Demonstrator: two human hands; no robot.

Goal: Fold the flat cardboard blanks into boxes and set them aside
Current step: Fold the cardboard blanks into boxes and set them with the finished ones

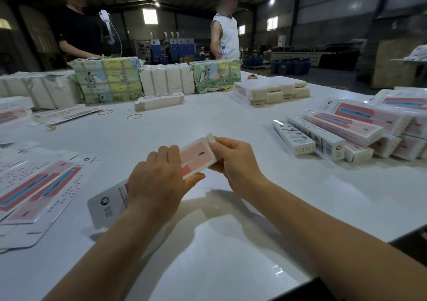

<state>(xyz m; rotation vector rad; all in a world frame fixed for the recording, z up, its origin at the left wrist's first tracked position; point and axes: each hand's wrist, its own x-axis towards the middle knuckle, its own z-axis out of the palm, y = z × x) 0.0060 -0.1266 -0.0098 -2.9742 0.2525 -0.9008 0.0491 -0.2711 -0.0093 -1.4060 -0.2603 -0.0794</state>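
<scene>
Cardboard blank [196,159], pink and white, is held above the white table [231,243] near centre, both hands on it, long axis running near-left to far-right. Going left to right: flat blanks [34,185] lie fanned out in a loose pile at the near left edge of the table. More flat blanks [64,114] lie further back on the left, rubber bands [134,116] just beside them. Left hand [157,182] covers the blank's middle from above, fingers curled over the far edge, thumb under the near edge, clamped on it. The blank's white end with a round logo sticks out near-left below the wrist. Right hand [233,159] pinches the blank's far-right end, fingertips [213,144] on the small white end flap. Wrapped bundles [106,81] stand in a row along the far side, a small banded stack [159,101] in front of them. Banded stacks [272,92] sit far right of centre. Folded boxes [335,134] are piled at the right edge, lying on their sides, some leaning on others. Two people stand behind the far bundles.
</scene>
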